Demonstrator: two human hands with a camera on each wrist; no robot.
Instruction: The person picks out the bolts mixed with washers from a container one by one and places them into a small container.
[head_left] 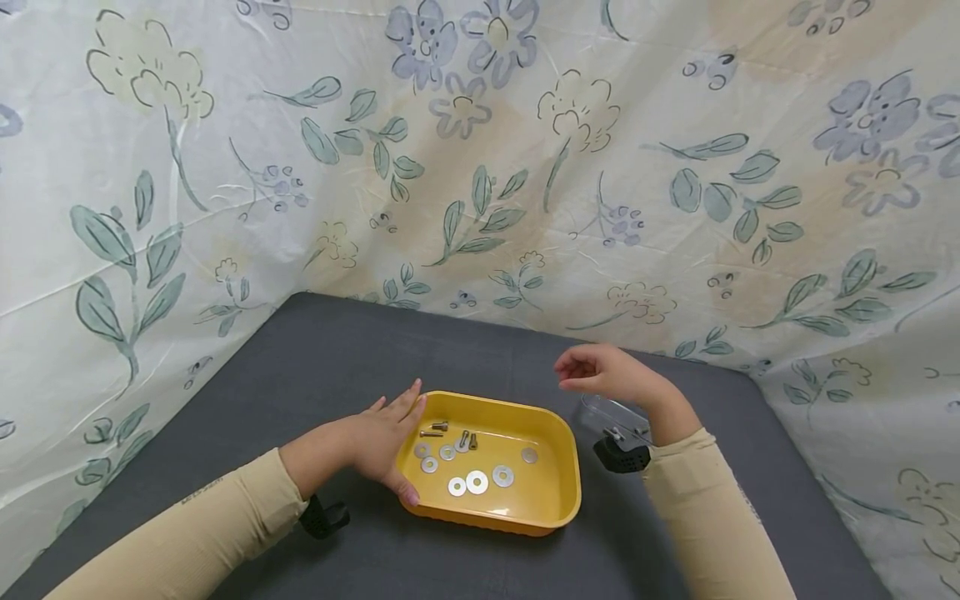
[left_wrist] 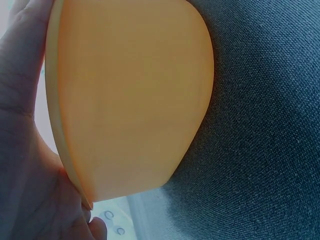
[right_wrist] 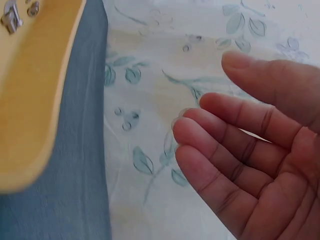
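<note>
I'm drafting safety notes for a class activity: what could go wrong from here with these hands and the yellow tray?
1. The left hand lies over one end of the yellow tray, so pressing hard there might tip or slide it.
2. The washers lie flat on the tray floor, so fingertips may struggle to lift one.
3. Some screws lie close together near washers, so grabbing one could disturb its neighbours.

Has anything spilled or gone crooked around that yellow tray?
Nothing stands out. The visible screws and washers lie loose but inside the yellow tray, which shows no obvious damage, and the left hand rests against its rim.
</note>
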